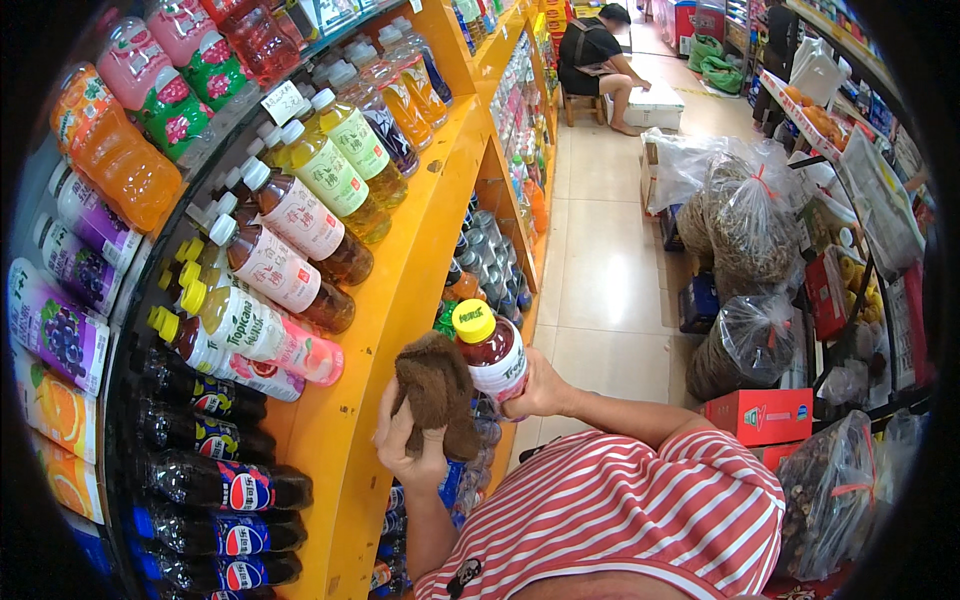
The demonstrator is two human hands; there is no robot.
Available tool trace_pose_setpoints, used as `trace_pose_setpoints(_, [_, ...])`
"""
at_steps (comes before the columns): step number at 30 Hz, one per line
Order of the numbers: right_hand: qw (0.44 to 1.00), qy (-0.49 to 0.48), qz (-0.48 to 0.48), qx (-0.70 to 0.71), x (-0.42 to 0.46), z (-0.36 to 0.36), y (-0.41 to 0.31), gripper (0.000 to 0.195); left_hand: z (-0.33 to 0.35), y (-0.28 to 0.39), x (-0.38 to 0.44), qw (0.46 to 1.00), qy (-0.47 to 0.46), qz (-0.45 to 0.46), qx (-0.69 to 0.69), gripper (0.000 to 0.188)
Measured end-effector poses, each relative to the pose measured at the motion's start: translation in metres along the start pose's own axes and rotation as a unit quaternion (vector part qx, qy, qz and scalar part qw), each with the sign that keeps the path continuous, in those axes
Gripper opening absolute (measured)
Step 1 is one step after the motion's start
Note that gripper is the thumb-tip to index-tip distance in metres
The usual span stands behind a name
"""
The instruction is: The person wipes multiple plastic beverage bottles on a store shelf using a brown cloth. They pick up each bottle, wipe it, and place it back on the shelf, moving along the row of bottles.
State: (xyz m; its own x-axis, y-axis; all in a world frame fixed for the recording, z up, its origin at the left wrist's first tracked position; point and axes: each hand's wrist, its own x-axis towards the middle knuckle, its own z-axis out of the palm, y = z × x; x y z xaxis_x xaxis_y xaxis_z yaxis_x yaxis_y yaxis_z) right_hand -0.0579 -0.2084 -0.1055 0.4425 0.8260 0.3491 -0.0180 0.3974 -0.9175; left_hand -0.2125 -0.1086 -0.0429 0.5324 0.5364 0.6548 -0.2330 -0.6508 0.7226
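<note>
My left hand (409, 442) grips a brown cloth (435, 390), which hangs over my fingers beside the bottle. In my right hand (538, 386) is a Tropicana juice bottle (496, 356) with a yellow cap and dark red contents, tilted, its cap towards the shelf side. The cloth and the bottle are close together; whether they touch is hard to tell. Both hands are just off the edge of an orange shelf (375, 360). On that shelf stand more Tropicana bottles (251, 330), tea bottles with pale labels (274, 266) and Pepsi bottles (244, 487).
Large orange drink bottles (124, 150) fill an upper shelf at left. Cans and bottles (484, 259) occupy a lower shelf. Along the aisle's right side are filled plastic bags (750, 210) and a red box (757, 416). A person (592, 67) sits on a stool farther up the aisle.
</note>
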Motion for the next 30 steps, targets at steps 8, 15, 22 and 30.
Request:
trace_pose_setpoints(8, [0.997,-0.055,0.056,0.012,-0.005,-0.019,0.004,0.041,-0.014,-0.011,0.008,0.983,0.139,-0.082,-0.087,0.037])
trace_pose_setpoints(15, [0.991,-0.111,0.068,-0.041,-0.01,-0.018,0.006,0.043,-0.023,0.024,0.035,0.965,-0.067,0.179,0.179,0.039])
trace_pose_setpoints(22, [0.986,-0.133,0.088,-0.039,-0.018,-0.024,0.005,0.048,-0.017,0.035,0.042,0.963,-0.132,0.146,0.186,0.041])
trace_pose_setpoints(30, [0.997,-0.037,0.069,0.029,-0.022,-0.041,0.009,0.081,-0.009,0.029,0.038,0.959,-0.17,0.129,0.184,0.041])
